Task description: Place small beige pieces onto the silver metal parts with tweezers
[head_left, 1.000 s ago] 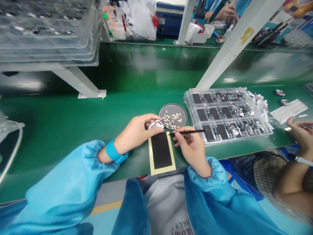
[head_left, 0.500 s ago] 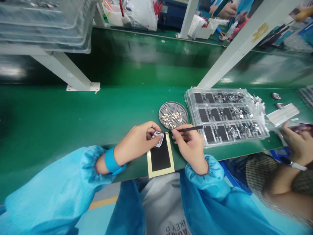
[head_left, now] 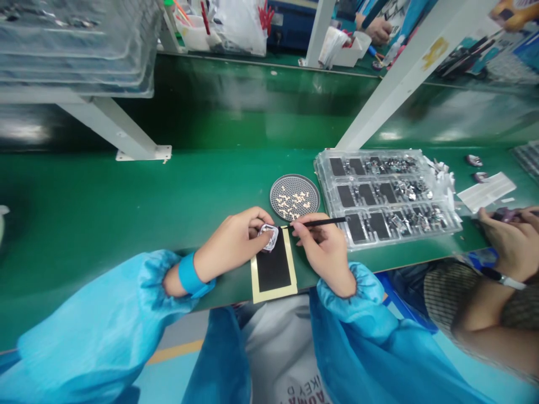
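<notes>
My left hand (head_left: 241, 242) is closed on a small square, silvery frame-like part (head_left: 268, 238), gripped between thumb and fingers. In my right hand (head_left: 323, 247) is a thin black tweezers-like tool (head_left: 326, 222), held like a pen; its tip points left toward the part. Whether tip and part touch, I cannot tell. Beneath the part lies a black pad (head_left: 273, 272) edged with pale yellow tape. Just beyond my hands, a round grey perforated dish (head_left: 274, 209) holds many tiny cream-coloured pieces.
Right of the dish sits a clear compartment tray (head_left: 370, 182) with black pads and small metal parts. A co-worker's hands (head_left: 511, 238) hold something at far right. White posts (head_left: 120, 132) stand on the green bench; stacked clear trays (head_left: 76, 50) rest on the upper left ledge.
The whole view has shifted slightly. Both my hands keep the same hold, with the tool still at the part. The co-worker's hands at right have moved closer together.
</notes>
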`<state>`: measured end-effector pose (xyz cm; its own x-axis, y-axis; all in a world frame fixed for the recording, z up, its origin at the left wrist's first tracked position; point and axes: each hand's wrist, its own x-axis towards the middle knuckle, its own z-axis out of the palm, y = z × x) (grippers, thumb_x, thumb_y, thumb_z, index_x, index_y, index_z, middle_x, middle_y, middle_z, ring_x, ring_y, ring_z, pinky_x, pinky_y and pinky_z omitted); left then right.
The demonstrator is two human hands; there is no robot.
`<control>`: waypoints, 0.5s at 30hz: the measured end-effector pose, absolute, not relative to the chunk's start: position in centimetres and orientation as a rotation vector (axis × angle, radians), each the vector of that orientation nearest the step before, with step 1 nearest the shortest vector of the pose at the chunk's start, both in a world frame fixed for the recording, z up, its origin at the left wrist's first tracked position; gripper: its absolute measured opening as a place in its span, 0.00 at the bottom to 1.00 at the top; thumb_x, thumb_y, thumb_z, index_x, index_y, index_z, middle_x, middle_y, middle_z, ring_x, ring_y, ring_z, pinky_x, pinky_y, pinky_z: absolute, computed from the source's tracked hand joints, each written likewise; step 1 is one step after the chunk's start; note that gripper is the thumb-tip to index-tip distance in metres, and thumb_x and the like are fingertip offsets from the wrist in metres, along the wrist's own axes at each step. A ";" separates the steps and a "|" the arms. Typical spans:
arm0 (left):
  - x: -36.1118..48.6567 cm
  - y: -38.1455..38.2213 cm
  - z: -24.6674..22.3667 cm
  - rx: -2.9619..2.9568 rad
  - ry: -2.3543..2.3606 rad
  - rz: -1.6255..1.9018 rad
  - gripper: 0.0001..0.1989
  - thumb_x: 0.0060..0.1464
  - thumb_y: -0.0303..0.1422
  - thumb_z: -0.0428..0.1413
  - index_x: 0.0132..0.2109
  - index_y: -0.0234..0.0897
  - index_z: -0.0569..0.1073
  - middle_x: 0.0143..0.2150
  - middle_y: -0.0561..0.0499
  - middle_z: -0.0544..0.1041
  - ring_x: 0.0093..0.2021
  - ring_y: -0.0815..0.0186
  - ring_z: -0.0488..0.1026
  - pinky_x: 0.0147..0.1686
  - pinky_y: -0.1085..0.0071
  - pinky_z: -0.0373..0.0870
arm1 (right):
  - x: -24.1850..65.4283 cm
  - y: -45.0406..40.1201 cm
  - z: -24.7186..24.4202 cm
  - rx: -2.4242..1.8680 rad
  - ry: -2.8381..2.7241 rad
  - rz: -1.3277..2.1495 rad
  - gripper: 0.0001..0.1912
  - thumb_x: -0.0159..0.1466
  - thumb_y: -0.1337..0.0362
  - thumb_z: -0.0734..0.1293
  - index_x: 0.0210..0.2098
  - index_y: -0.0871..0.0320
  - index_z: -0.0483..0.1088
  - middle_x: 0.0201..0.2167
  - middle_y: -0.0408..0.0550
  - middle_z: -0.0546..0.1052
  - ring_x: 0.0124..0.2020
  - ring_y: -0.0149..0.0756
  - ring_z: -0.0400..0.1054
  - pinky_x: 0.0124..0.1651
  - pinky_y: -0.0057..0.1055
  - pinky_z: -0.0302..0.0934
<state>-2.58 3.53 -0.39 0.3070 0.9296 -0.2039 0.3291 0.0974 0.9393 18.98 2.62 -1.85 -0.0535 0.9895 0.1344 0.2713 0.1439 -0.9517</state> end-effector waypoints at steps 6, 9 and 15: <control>-2.4 3.6 -0.6 1.419 1.225 0.691 0.08 0.60 0.36 0.60 0.45 0.39 0.71 0.36 0.52 0.79 0.34 0.64 0.78 0.32 0.72 0.72 | 19.0 2.3 -1.8 -1.244 -1.458 0.992 0.07 0.68 0.59 0.70 0.42 0.55 0.74 0.39 0.47 0.80 0.34 0.34 0.78 0.31 0.27 0.74; -2.4 3.6 -0.6 1.393 1.224 0.700 0.09 0.59 0.35 0.60 0.45 0.39 0.71 0.36 0.52 0.79 0.33 0.65 0.79 0.31 0.73 0.72 | 18.9 2.1 -1.6 -1.235 -1.438 0.975 0.08 0.68 0.58 0.70 0.41 0.55 0.74 0.39 0.47 0.80 0.34 0.34 0.78 0.31 0.27 0.74; -2.3 3.5 -0.3 1.336 1.227 0.706 0.09 0.58 0.33 0.61 0.44 0.37 0.71 0.35 0.51 0.80 0.33 0.65 0.79 0.29 0.75 0.71 | 18.7 1.9 -1.1 -1.092 -1.354 0.978 0.06 0.68 0.60 0.70 0.41 0.54 0.72 0.39 0.47 0.80 0.34 0.33 0.77 0.32 0.29 0.74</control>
